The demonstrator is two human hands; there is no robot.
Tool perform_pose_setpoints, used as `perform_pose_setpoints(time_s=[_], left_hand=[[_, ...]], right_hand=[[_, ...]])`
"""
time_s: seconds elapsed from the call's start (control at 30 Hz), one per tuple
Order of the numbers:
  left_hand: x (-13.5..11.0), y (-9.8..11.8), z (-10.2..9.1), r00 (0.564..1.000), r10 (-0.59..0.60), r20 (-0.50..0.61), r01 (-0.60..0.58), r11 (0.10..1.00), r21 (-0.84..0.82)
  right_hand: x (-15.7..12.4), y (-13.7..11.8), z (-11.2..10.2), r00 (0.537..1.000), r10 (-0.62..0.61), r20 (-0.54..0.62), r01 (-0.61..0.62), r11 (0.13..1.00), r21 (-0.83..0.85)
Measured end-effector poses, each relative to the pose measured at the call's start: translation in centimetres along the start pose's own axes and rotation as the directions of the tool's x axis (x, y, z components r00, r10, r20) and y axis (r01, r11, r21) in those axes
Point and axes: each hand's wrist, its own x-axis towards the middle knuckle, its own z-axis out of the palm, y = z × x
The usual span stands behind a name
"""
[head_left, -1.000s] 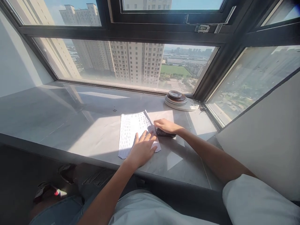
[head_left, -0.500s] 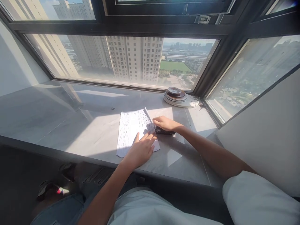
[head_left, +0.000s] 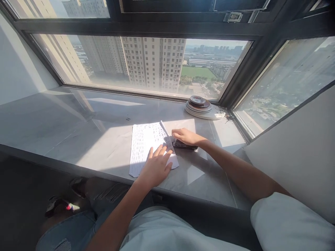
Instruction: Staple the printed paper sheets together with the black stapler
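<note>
A white sheet of paper (head_left: 141,146) lies on the grey marble-look sill, with short dark dashes in columns on its left part and more marks at its upper right. Its right edge is folded or curled up. My left hand (head_left: 156,167) rests flat on the paper's lower right, fingers spread. At the paper's right edge sits a black stapler (head_left: 187,145). My right hand (head_left: 185,136) lies over the top of it, fingers curled down, hiding much of it. Whether the paper's edge is inside the stapler's jaw I cannot tell.
A stack of plates or round lids (head_left: 199,106) stands in the back right corner of the sill. Small dark bits (head_left: 128,119) lie behind the paper. Windows (head_left: 162,62) border the back and right. Another person's legs and shoes (head_left: 78,188) show below the front edge.
My left hand's fingers have spread wider and shifted slightly left on the paper. My right hand stays on the stapler. The whole view has shifted a little.
</note>
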Motion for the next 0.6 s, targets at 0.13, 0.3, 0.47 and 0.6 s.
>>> perform_pose_setpoints(time_s=[0.13,0.3,0.47,0.6], left_hand=[[0.6,0.2,-0.2,1.000,0.029,0.005,-0.029,0.999,0.026],[1.2,0.4,-0.3,0.998,0.063,0.000,-0.063,0.995,0.077],[1.7,0.2,0.1,0.996,0.081,-0.030,-0.079,0.994,0.077],[2.4,0.0,0.1,0.997,0.081,0.002,-0.081,0.995,0.064]], right_hand=[[0.0,0.2,0.1,0.999,-0.024,0.033,0.025,1.000,-0.015],[-0.2,0.1,0.1,0.999,0.004,0.046,-0.002,0.999,-0.035],[-0.2,0.1,0.1,0.999,-0.002,0.050,0.003,1.000,-0.030],[-0.1,0.3,0.2,0.999,-0.009,0.054,0.010,1.000,-0.027]])
